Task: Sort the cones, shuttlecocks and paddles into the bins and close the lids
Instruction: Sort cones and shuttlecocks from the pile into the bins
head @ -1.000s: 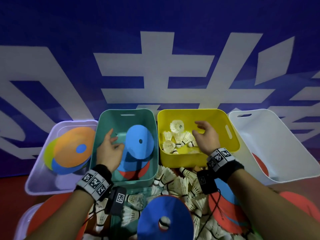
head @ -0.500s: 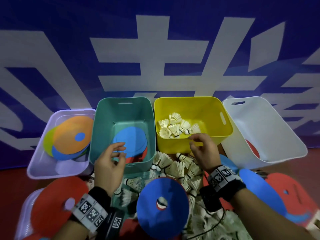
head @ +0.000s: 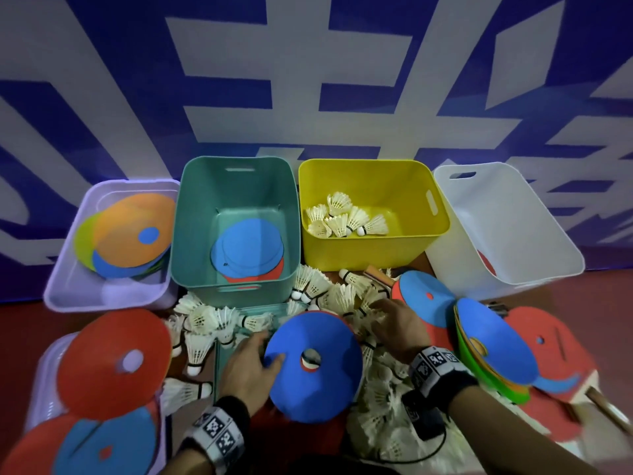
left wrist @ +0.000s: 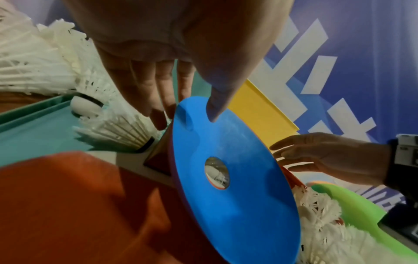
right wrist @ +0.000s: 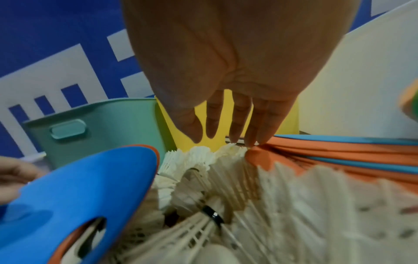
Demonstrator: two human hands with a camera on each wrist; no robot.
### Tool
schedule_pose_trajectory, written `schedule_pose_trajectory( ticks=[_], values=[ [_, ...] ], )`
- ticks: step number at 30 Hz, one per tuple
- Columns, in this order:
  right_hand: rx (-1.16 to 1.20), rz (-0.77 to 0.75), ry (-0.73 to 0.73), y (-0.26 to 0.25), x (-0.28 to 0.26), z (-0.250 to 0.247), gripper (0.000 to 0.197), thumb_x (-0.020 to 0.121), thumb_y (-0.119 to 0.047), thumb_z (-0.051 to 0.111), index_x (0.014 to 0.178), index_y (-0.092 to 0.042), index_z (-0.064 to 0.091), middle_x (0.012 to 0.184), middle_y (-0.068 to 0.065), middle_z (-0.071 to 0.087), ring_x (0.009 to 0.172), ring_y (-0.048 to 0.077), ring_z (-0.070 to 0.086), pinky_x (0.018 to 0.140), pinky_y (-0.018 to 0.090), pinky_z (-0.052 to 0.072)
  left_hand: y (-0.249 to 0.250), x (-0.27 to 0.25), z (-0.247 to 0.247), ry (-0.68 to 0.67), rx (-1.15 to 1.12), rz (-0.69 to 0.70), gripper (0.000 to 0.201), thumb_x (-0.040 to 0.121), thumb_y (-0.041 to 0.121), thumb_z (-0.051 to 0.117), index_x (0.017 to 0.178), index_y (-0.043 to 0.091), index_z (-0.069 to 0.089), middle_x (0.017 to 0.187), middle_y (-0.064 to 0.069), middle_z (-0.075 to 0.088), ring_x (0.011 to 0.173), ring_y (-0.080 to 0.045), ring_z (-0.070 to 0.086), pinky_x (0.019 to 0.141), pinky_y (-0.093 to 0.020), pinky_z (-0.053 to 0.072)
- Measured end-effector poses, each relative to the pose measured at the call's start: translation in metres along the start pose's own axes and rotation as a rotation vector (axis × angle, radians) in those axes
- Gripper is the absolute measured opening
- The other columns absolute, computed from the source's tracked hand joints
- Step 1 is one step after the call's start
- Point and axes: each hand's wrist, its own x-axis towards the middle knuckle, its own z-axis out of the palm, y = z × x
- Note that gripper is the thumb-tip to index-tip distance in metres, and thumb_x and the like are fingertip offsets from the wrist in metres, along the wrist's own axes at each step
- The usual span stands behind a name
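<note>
A flat blue cone point(head: 318, 382) point(left wrist: 237, 178) with a round centre hole lies tilted on the pile in front of me. My left hand point(head: 265, 347) point(left wrist: 187, 116) pinches its near-left rim, thumb on top, fingers under the edge. My right hand point(head: 376, 310) point(right wrist: 233, 139) hovers with straight fingers, its tips touching the feathers of the white shuttlecocks point(head: 205, 320) point(right wrist: 226, 196). The teal bin point(head: 191, 234) holds blue and red discs. Several shuttlecocks lie in the yellow bin point(head: 376, 252). The lavender bin point(head: 68, 293) holds orange, blue and yellow cones.
A white bin point(head: 513, 234) leans at the right. More blue cones point(head: 493, 337) and a red paddle point(head: 555, 354) lie to the right, a red cone point(head: 113, 361) to the left. A teal lid point(left wrist: 34, 128) lies under shuttlecocks. A blue and white wall stands behind the bins.
Both hands drew back from the teal and yellow bins down to the pile. The left hand took hold of the blue cone's rim; the right hand reached onto the shuttlecocks.
</note>
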Motion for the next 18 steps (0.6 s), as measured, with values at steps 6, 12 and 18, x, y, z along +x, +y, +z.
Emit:
schedule_pose_trajectory(
  ticks=[6, 12, 18],
  values=[
    [-0.190, 0.000, -0.047, 0.008, -0.002, -0.002, 0.034, 0.087, -0.024, 0.058, 0.120, -0.020, 0.062, 0.121, 0.008, 0.060, 0.107, 0.029, 0.055, 0.084, 0.038, 0.051, 0.002, -0.001, 0.009, 0.009, 0.073, -0.044, 0.013, 0.092, 0.039, 0.060, 0.101, 0.031, 0.056, 0.085, 0.008, 0.067, 0.075, -0.017, 0.063, 0.068, -0.037, 0.054],
    [-0.405, -0.070, -0.131, 0.013, 0.006, 0.001, 0.040, 0.088, -0.043, 0.042, 0.124, -0.035, 0.059, 0.129, -0.005, 0.058, 0.110, 0.025, 0.046, 0.085, 0.037, 0.046, 0.016, -0.006, 0.006, 0.104, 0.042, -0.081, 0.010, 0.090, 0.032, 0.067, 0.089, 0.027, 0.058, 0.075, 0.007, 0.063, 0.069, -0.014, 0.059, 0.059, -0.030, 0.046],
    [-0.516, -0.088, -0.098, 0.006, 0.005, 0.004, 0.034, 0.094, -0.044, 0.048, 0.125, -0.034, 0.059, 0.126, -0.004, 0.059, 0.115, 0.025, 0.046, 0.088, 0.036, 0.039, 0.021, -0.012, 0.000, 0.163, 0.093, -0.061, 0.037, 0.096, 0.035, 0.059, 0.067, 0.017, 0.044, 0.054, -0.001, 0.046, 0.050, -0.015, 0.041, 0.046, -0.023, 0.024]
  ],
)
